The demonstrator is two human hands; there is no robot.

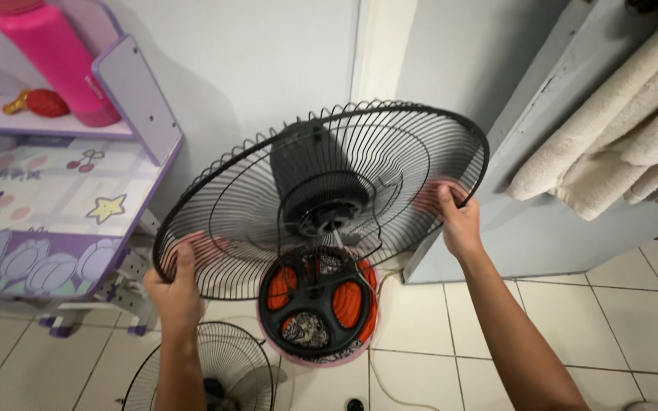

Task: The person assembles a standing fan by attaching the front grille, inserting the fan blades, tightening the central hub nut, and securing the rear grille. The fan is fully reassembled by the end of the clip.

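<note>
A round black wire fan grille (390, 144) is held up in front of me, tilted, with the fan's dark motor housing (321, 190) seen behind its centre. My left hand (177, 285) grips the grille's lower left rim. My right hand (458, 224) grips its right rim. Below the grille sits the fan's round base (317, 304), black and orange with a pink edge, on the tiled floor.
A second black wire grille (215, 369) lies on the floor at bottom left. A purple children's desk (78, 198) with a pink bottle (59, 57) stands at left. A grey door (550, 175) with beige towels (626, 144) is at right. A white cord (378, 380) runs over the tiles.
</note>
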